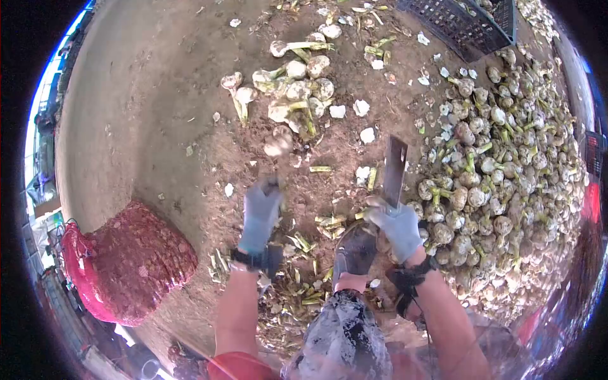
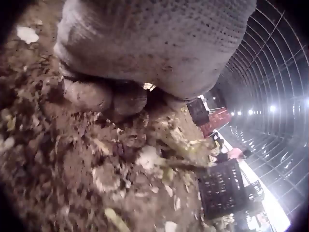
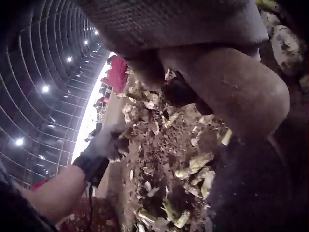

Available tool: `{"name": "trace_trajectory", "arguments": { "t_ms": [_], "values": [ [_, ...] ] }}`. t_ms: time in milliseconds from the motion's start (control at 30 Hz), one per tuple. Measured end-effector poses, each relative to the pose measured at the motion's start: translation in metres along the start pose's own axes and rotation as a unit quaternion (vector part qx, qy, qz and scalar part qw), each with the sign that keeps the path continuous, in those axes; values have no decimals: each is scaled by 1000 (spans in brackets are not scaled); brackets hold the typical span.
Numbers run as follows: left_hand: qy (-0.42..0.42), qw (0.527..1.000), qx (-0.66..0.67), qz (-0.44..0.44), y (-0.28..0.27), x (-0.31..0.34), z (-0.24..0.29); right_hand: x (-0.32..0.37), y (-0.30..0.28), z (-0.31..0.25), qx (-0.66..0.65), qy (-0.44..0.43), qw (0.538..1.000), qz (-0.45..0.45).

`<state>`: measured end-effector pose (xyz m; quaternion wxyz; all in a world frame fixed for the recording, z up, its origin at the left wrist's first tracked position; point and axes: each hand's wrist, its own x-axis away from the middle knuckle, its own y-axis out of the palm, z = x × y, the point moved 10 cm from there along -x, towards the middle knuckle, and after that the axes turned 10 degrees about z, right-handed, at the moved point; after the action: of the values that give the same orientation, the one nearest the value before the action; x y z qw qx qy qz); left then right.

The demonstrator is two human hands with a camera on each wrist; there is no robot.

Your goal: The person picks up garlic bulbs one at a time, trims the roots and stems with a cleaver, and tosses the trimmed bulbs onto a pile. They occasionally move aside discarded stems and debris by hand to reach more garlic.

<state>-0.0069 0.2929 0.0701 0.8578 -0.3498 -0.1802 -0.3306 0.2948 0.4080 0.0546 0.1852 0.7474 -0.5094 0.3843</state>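
Gripping a flat, rectangular metal blade (image 1: 395, 171): the knit-gloved right hand (image 1: 397, 228).

Left hand (image 1: 261, 209) blurred, fingertips indistinct

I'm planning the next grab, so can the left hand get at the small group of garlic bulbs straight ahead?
Probably yes, perhaps with a forward lean. Between the left hand and the garlic bulbs lies mostly open soil, and the blade in the right hand is off to the side.

Sack (image 1: 142, 259) at left, garlic heap (image 1: 500, 171) at right, crate (image 1: 468, 28) behind, stem pieces (image 1: 304, 244) between
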Motion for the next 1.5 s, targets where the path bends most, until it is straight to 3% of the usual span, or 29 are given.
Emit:
{"name": "trace_trajectory", "arguments": {
  "t_ms": [33, 67, 100, 133, 167, 233, 300, 367, 400, 500, 633, 667, 700, 733, 800, 933, 1033, 1100, 1133, 1233, 1300, 1400, 1433, 1467, 1500],
  "values": [
    [6, 995, -96, 2, 4, 22, 4, 3, 8, -13, 3, 2, 1000, 3],
    [4, 996, -92, 0, 10, 38, -4, 5, 19, -33, -63, -6, 998, -12],
    [103, 990, -90, -24, 19, 58, 7, 8, 24, -43, -130, -10, 991, -26],
    [202, 974, -86, -47, 30, 78, 21, -13, 27, -30, -65, -174, 979, -80],
    [201, 975, -82, -50, 36, 88, 23, -8, 24, -37, -61, -172, 980, -76],
    [157, 966, -179, -102, 54, 105, 19, 5, 29, -43, -108, -2, 992, -65],
    [202, 965, -150, -67, 60, 108, 23, 11, 32, -43, -110, 27, 991, -65],
    [298, 929, -217, -28, 63, 107, 37, 8, 30, -33, -120, 25, 991, -56],
    [232, 934, -263, -67, 65, 104, 40, 12, 31, -37, -159, 38, 986, -44],
    [221, 917, -322, -82, 68, 104, 46, 11, 30, -38, -229, 41, 971, -50],
    [258, 929, -261, -46, 70, 101, 38, 10, 37, -51, -278, -4, 956, -96],
    [163, 979, -98, -80, 72, 94, 29, 8, 37, -48, -278, -2, 956, -94],
    [59, 990, 68, -109, 76, 90, 20, 5, 38, -44, -224, -13, 970, -91],
    [56, 990, 67, -109, 75, 89, 22, 4, 39, -41, -170, -27, 981, -90],
    [-66, 917, 320, -227, 91, 97, 41, 5, 43, -44, -154, -20, 984, -84],
    [-142, 933, 246, -219, 86, 99, 45, 18, 39, -54, -128, -2, 990, -55],
    [-85, 952, 212, -203, 87, 96, 43, 27, 39, -54, -138, -19, 990, -34],
    [31, 967, 177, -179, 88, 99, 54, 29, 32, -55, -146, -34, 989, -11],
    [31, 967, 177, -181, 89, 98, 50, 27, 31, -46, -144, 3, 989, -8],
    [-5, 940, 252, -230, 91, 98, 47, 19, 33, -33, -156, 42, 987, -22],
    [-89, 918, 260, -287, 99, 111, 45, 19, 39, -35, -168, 48, 984, -37],
    [-100, 940, 195, -263, 92, 111, 41, 21, 30, -43, -62, 23, 998, 6],
    [-100, 940, 197, -262, 90, 110, 39, 28, 25, -61, 87, -82, 993, 18],
    [-119, 943, 164, -266, 89, 110, 29, 36, 24, -79, 233, -185, 954, 30],
    [-137, 944, 131, -270, 89, 109, 18, 41, 19, -81, 235, -186, 953, 31]
  ]
}}
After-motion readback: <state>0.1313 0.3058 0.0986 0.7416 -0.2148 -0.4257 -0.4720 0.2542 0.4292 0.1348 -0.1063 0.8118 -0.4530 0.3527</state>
